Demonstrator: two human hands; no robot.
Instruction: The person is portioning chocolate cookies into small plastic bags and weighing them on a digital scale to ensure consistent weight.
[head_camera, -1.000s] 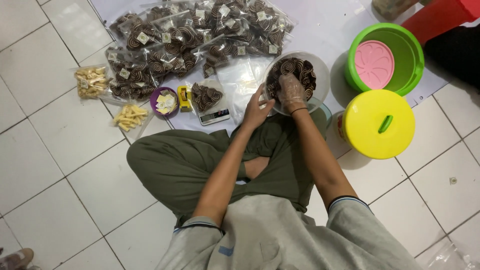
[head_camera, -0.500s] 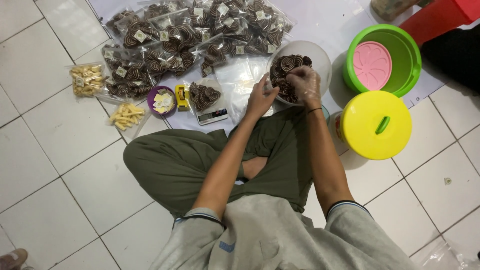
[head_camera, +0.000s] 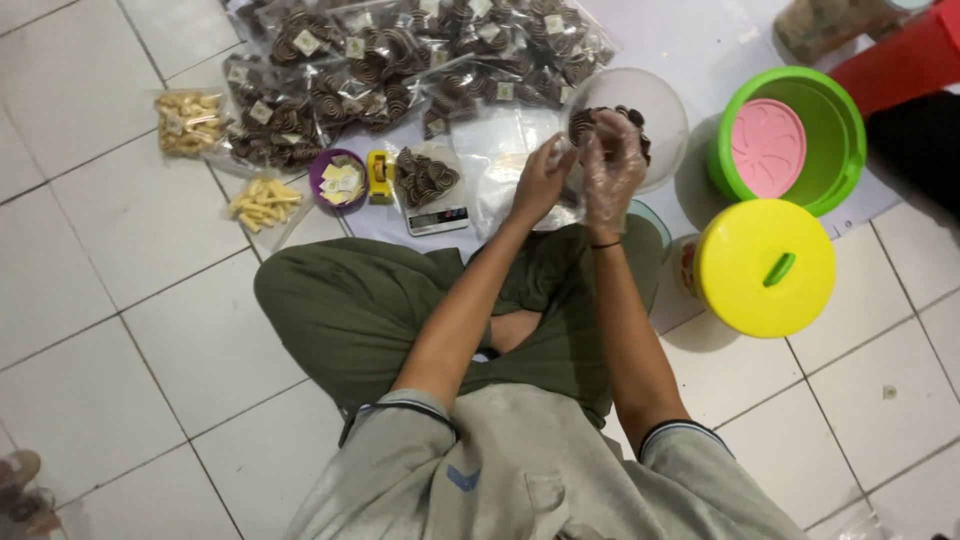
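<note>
My left hand pinches the edge of a clear plastic bag lying in front of my crossed legs. My right hand wears a thin clear glove and reaches over the near rim of a clear round bowl. Its fingers rest among the brown spiral cookies in that bowl. The glove hides whether any cookie is gripped. Both hands nearly touch each other.
A small scale carries a bag of cookies. Beside it are a purple bowl of paper labels and a small yellow object. Several filled cookie bags lie beyond, yellow snack bags left. A yellow lidded tub and green tub stand right.
My left hand has risen closer to the right one at the bowl's near rim. The gloved right hand has stayed at the cookies. The view has shifted slightly.
</note>
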